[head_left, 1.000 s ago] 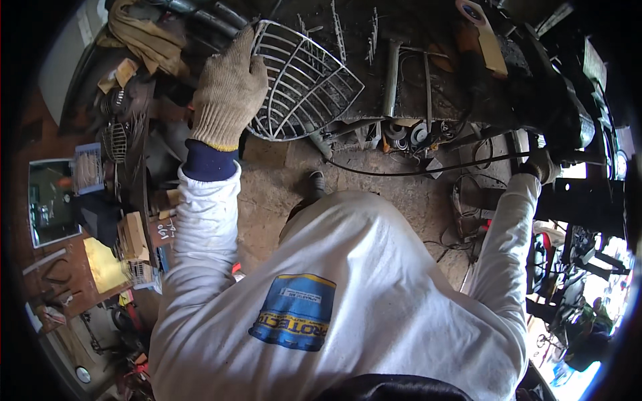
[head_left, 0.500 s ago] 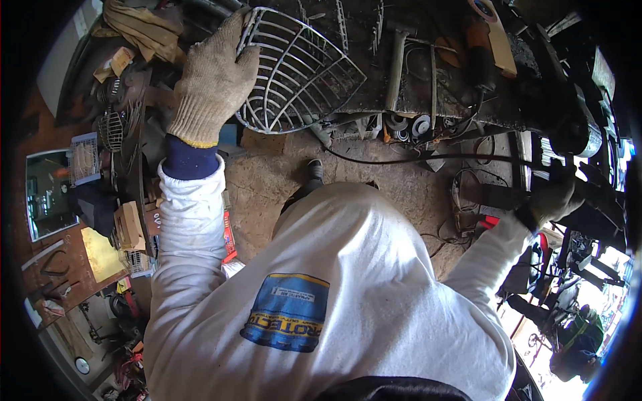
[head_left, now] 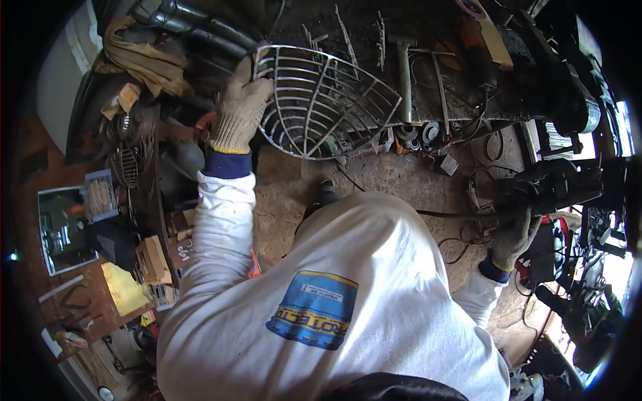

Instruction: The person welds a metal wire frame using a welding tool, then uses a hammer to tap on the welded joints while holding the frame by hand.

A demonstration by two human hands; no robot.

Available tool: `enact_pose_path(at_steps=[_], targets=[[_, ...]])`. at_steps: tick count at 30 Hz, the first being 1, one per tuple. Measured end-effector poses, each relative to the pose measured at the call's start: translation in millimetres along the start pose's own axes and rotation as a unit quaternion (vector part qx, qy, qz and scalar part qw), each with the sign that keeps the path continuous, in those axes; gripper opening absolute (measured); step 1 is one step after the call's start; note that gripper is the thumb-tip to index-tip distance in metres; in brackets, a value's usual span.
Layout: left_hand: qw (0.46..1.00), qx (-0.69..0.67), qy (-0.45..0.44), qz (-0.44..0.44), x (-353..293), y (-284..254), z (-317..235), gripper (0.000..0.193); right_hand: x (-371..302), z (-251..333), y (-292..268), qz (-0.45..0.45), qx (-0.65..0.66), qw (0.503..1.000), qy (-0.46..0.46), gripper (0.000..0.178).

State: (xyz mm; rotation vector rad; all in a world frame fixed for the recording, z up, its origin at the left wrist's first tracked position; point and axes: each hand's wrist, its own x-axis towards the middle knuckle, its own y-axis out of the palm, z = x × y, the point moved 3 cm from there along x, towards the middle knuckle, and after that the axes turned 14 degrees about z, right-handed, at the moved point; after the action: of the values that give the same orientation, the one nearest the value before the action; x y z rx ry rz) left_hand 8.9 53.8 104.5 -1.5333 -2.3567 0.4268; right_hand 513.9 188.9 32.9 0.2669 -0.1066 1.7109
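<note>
My left hand (head_left: 243,110), in a beige knitted glove, is closed on the left edge of a fan-shaped metal wire grille (head_left: 314,100). The grille is tilted and hangs over the near edge of the dark workbench (head_left: 428,67). Off to the right, my right hand (head_left: 513,237), gloved too, is closed where a black cable (head_left: 455,215) reaches it. Its fingers are partly hidden, and I cannot make out the cable's end. A bulky dark object (head_left: 552,188) lies just beyond that hand.
A hammer (head_left: 404,80) and an angle grinder (head_left: 478,50) lie on the bench. Metal discs (head_left: 428,132) show beneath its edge. On the left stand a brown cloth (head_left: 144,57), wooden blocks (head_left: 152,260) and a mirror-like pane (head_left: 67,230). Loose cables (head_left: 461,247) cross the floor.
My left hand and the grille have shifted right and nearer to me in the picture. My right hand has come down and inward, and the cable has moved along with it. The whole view has turned slightly.
</note>
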Motion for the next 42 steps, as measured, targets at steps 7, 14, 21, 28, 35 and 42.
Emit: enact_pose_path(at_steps=[7, 14, 21, 28, 35, 42], targets=[[0.943, -0.314, -0.017, 0.106, 12, -2, 8, 0.063, -40, -13, 40, 0.005, 0.116, 0.993, 0.016, 0.025], [0.904, -0.403, -0.016, 0.143, 13, -14, 46, 0.06, -77, 0, 78, -0.074, 0.071, 0.992, 0.074, 0.03], [0.835, -0.533, -0.074, 0.118, 17, -25, 75, 0.05, -118, -25, 76, -0.019, 0.14, 0.98, 0.137, 0.028], [0.653, -0.729, -0.011, 0.206, 11, -28, 86, 0.078, -117, -64, 30, -0.03, 0.056, 0.985, 0.158, 0.029], [0.834, -0.54, -0.109, 0.001, 2, -19, 96, 0.082, -112, -101, -18, 0.004, 0.075, 0.987, 0.142, 0.03], [0.786, -0.606, -0.12, 0.026, 6, -17, 98, 0.08, -92, -96, -13, 0.119, -0.13, 0.984, -0.002, 0.039]])
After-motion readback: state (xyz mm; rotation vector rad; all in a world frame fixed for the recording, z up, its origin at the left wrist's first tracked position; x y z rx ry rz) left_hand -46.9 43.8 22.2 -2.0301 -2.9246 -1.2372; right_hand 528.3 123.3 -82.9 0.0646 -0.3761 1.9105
